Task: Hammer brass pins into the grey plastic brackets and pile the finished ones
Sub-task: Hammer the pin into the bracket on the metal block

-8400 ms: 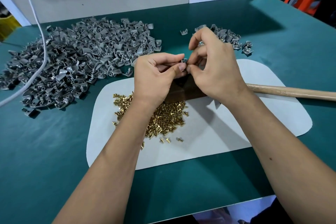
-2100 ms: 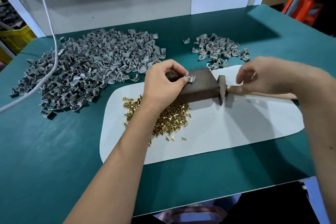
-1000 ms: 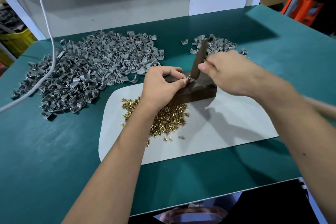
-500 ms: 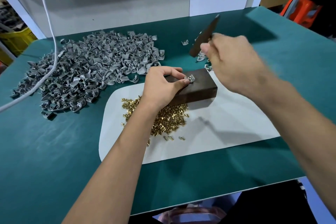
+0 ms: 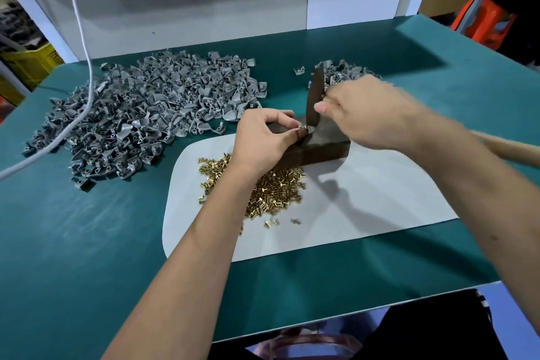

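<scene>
Now hammer (image 5: 316,96) on bracket (image 5: 306,127); no legible writing.

So there's one small grey plastic bracket (image 5: 305,127) sitting on the top corner of a dark wooden block (image 5: 318,145), pinched in place by the left hand (image 5: 263,140). The dark metal hammer head (image 5: 315,99) is standing nearly upright with its lower end right on the bracket, and the right hand (image 5: 365,114) is wrapped round the handle just behind the head. Huge heap of loose grey brackets (image 5: 140,117) is on the far left of the desk, and a much smaller pile (image 5: 342,71) sits behind the hammer. The shiny brass pins (image 5: 271,190) lie scattered in a mound just in front of the block.
</scene>
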{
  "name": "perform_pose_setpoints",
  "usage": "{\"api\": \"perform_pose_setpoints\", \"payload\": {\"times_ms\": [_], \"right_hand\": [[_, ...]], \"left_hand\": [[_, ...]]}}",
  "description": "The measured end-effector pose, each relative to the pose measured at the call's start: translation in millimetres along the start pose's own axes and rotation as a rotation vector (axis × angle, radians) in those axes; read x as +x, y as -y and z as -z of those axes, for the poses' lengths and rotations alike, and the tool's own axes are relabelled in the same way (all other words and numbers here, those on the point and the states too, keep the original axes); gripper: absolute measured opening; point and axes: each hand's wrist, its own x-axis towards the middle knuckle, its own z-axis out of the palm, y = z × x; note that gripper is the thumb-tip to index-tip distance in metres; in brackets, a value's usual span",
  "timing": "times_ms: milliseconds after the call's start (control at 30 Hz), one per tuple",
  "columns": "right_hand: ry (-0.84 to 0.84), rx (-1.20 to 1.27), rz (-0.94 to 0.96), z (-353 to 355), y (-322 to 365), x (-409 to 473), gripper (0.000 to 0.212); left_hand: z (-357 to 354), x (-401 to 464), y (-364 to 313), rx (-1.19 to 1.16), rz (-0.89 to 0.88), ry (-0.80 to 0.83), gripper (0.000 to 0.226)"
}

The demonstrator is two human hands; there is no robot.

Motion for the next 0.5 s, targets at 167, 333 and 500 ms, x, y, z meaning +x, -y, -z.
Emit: {"api": "perform_pose_setpoints", "payload": {"times_ms": [167,333,500], "right_hand": [[-0.133,0.154,-0.014,-15.8,10.5,-6.8,0.03],[-0.055,0.02,-0.047,3.0,1.2,-0.4,0.042],[-0.09,0.115,-0.021,-16.5,10.0,-7.3,0.031]], "left_hand": [[-0.9,2.0,0.3,-0.003,0.013,0.008,0.007],[0.4,-0.2,-2.3,0.023,0.002,-0.006,0.009],[-0.7,0.7,-2.0,0.007,0.012,-0.005,0.008]]}}
